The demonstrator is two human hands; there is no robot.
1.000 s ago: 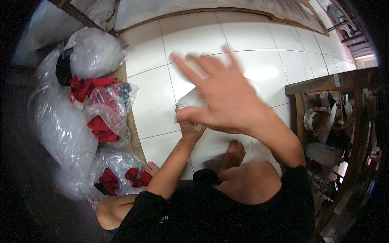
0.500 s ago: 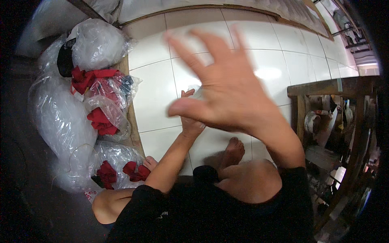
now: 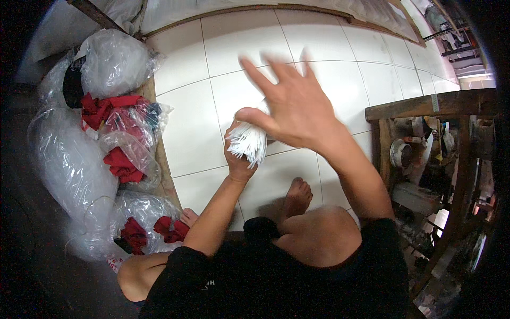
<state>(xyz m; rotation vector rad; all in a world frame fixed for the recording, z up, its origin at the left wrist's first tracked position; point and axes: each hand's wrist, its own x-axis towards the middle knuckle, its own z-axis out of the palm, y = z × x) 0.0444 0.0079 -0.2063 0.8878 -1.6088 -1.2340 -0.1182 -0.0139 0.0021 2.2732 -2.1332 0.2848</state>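
My left hand [image 3: 240,166] is closed around a bundle of thin white strands [image 3: 247,142], their loose ends fanning out toward me. I cannot tell whether the strands are string or narrow strips. Above and to the right, my right hand [image 3: 298,109] is held up with its fingers spread and nothing in it; the fingertips are blurred. Its thumb passes in front of the bundle's far part and hides some of it. Both hands are over the white tiled floor [image 3: 186,122], between my bent knees.
Clear plastic bags [image 3: 74,159] fill the left side, with red cloth [image 3: 125,165] in and around them. A wooden frame [image 3: 419,106] with cluttered shelves stands at the right. My bare foot [image 3: 297,199] is on the tiles. A wooden edge [image 3: 239,9] borders the far floor.
The bundle's white strands, mostly hidden behind my right hand before, now show in my left hand. My right hand has shifted down and away from the camera, still spread. The view has moved slightly.
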